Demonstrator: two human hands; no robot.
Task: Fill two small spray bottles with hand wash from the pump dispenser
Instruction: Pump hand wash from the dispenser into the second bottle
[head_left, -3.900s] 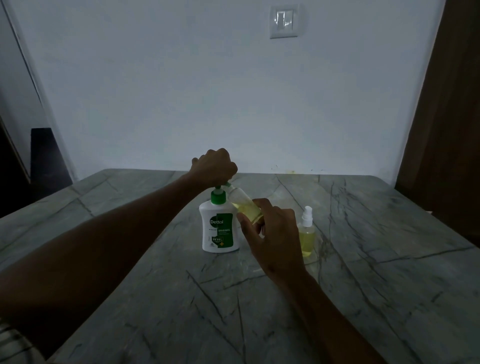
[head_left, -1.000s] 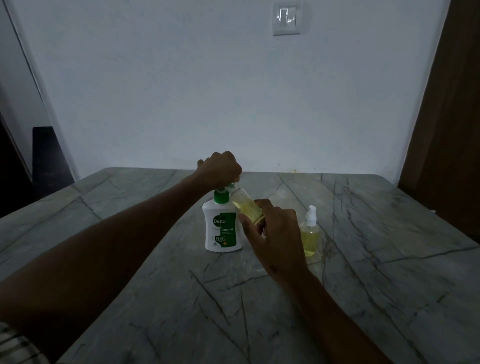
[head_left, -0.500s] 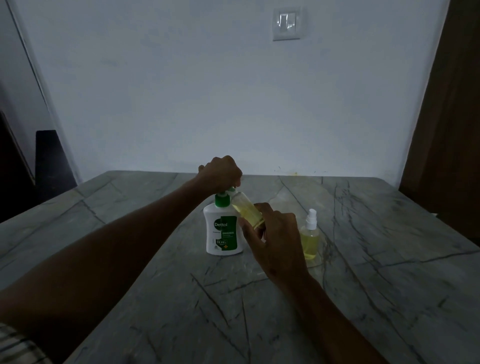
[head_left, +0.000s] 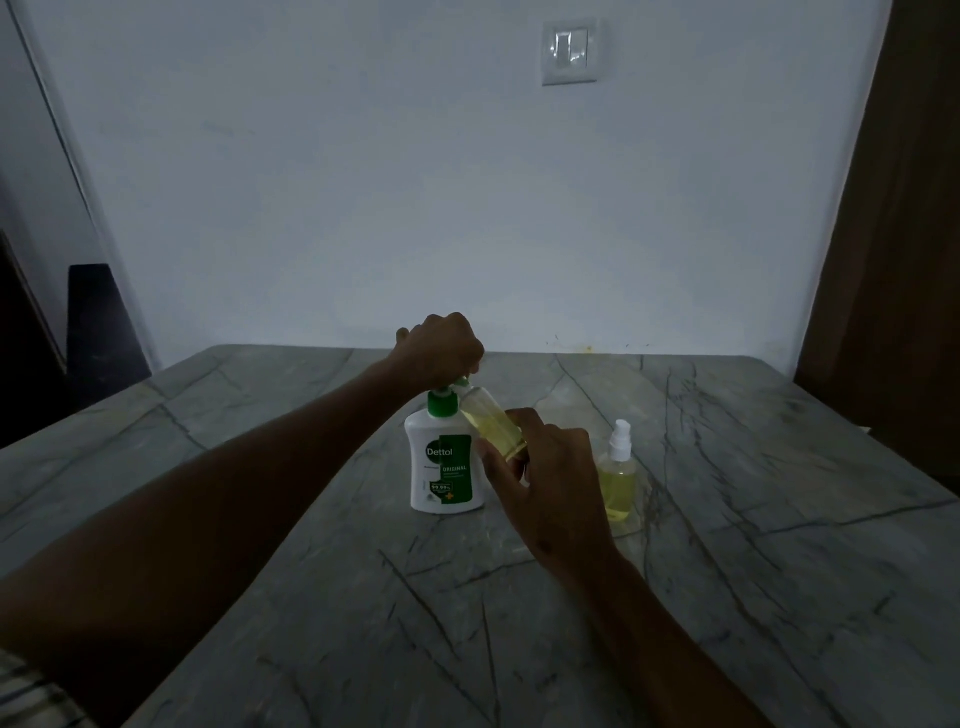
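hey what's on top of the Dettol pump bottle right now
The left hand rests curled over the pump head of the Dettol bottle, covering it. Only the green collar shows. The right hand tilts a small open bottle up to the hidden nozzle.

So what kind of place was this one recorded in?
Most likely a room in a home, dimly lit. The person works at a grey veined stone table pushed against a plain pale wall with a light switch plate, and a household hand wash pump dispenser stands on it.
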